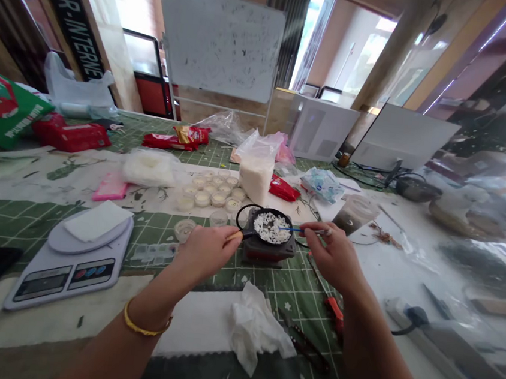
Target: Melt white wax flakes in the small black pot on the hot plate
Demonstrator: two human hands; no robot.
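Note:
A small black pan (271, 227) filled with white flakes sits on a dark little heater (268, 252) at the middle of the table. My left hand (205, 251) is closed round the pan's wooden handle (234, 235). My right hand (334, 255) pinches a thin stick (303, 231) whose tip reaches into the white flakes. Just behind the pan stand several small round cups (214, 190) with pale filling, and a clear bag of white granules (256, 172).
A white kitchen scale (69, 257) with a white pad on it lies at the left. Crumpled tissue (256, 328) lies near me. Red-handled pliers (335, 310) lie under my right wrist. A power strip (419, 327) and cable run at the right. Red packets and a whiteboard stand behind.

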